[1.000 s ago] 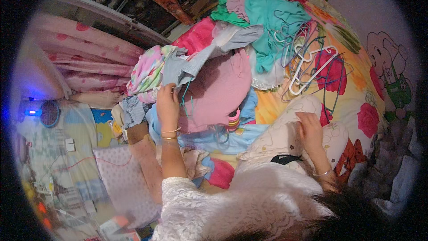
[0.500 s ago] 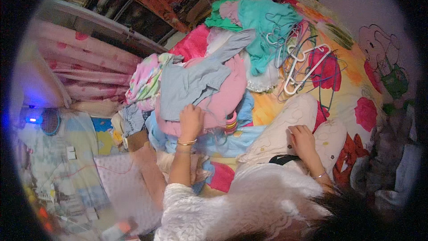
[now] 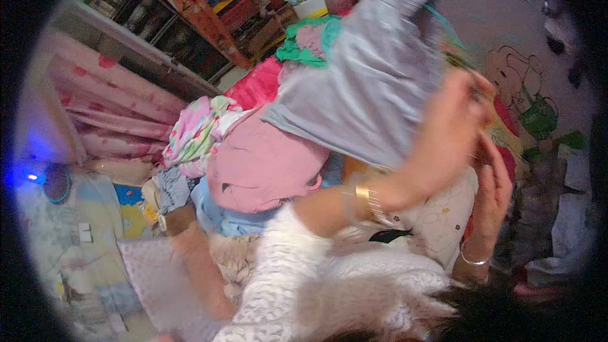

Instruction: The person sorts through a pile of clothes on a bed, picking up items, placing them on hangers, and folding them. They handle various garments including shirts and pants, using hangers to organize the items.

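Note:
A grey long-sleeved top (image 3: pixel 367 69) is up in the air in front of me, spread slantwise above the pile of clothes. My left hand (image 3: pixel 446 130), blurred by motion, is at the top's right side and appears closed on its fabric; the fingertips are hard to make out. Just below and to the right, my right hand (image 3: pixel 493 187) is raised with its fingers stretched upward, close to the left hand. No thing shows in it. Under the top's lower left edge lies a pink garment (image 3: pixel 266 164), smooth and rounded on the pile.
Multicoloured clothes (image 3: pixel 196 130), a bright pink cloth (image 3: pixel 256 82) and green clothing (image 3: pixel 304 41) surround the pink garment. Light blue fabric (image 3: pixel 231 215) lies beneath it. Shelves (image 3: pixel 247 6) stand behind, a pink curtain (image 3: pixel 114 107) hangs left, and the raised top covers the hangers' earlier place.
My left hand has lifted the grey top off the pink garment and swung it up and rightward. My right hand has risen from my leg toward the left one. The view has shifted slightly.

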### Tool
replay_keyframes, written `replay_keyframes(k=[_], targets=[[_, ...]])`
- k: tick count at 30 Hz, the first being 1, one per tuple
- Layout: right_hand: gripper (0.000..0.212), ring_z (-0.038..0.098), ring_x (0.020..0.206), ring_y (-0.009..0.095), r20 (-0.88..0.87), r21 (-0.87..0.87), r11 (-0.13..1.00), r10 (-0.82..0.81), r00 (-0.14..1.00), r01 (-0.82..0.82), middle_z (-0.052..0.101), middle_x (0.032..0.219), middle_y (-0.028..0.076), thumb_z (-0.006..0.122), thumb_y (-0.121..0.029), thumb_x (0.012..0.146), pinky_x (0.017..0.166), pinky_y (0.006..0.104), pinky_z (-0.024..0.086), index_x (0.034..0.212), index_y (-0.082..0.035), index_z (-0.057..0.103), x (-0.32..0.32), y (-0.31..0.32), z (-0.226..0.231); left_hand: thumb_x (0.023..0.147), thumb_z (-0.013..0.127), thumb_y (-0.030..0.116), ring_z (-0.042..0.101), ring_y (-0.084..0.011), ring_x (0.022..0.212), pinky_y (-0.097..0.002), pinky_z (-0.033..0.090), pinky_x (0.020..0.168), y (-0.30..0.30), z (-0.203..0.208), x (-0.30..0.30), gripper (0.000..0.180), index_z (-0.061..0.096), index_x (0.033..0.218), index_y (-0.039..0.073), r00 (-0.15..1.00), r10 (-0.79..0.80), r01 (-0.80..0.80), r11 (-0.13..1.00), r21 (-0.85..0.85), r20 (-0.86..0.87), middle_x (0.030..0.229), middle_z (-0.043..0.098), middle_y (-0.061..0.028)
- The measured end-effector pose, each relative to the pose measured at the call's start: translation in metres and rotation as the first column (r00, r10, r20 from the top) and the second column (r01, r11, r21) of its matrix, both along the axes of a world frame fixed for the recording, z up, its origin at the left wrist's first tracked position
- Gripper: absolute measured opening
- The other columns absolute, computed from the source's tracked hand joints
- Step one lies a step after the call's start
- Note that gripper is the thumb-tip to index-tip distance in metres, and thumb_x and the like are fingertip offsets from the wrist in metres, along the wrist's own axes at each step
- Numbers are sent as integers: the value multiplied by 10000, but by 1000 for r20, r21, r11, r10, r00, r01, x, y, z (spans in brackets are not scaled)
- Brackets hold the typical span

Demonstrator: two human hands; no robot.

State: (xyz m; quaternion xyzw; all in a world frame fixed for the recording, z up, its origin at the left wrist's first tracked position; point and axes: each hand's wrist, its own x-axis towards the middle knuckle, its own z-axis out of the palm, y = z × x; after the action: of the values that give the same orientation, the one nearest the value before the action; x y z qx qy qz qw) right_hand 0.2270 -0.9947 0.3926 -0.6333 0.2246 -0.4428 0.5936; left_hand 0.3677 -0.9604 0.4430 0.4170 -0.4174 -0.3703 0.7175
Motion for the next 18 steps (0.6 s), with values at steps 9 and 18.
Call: replay_keyframes(k=[9, 18], targets=[[354, 523, 844, 119, -288, -442, 674, -732, 617, 593, 586, 1107, 101, 463, -70, 893, 769, 247, 430, 1223, 54, 498, -124, -2, 68, 773, 568, 41, 440, -323, 1063, -379, 354, 925, -43, 11, -116, 474, 460, 1231, -13, 793, -102, 322, 907, -271, 601, 1134, 468, -174], [327, 442, 707, 54, -419, -526, 496, -858, 297, 691, 512, 797, -23, 461, -88, 900, 678, 180, 376, 1201, 4, 550, -273, -46, 83, 781, 571, 7, 522, -248, 974, -308, 407, 861, -13, -150, -79, 282, 620, 1058, 33, 823, -357, 280, 932, 230, 441, 1002, 561, -119]])
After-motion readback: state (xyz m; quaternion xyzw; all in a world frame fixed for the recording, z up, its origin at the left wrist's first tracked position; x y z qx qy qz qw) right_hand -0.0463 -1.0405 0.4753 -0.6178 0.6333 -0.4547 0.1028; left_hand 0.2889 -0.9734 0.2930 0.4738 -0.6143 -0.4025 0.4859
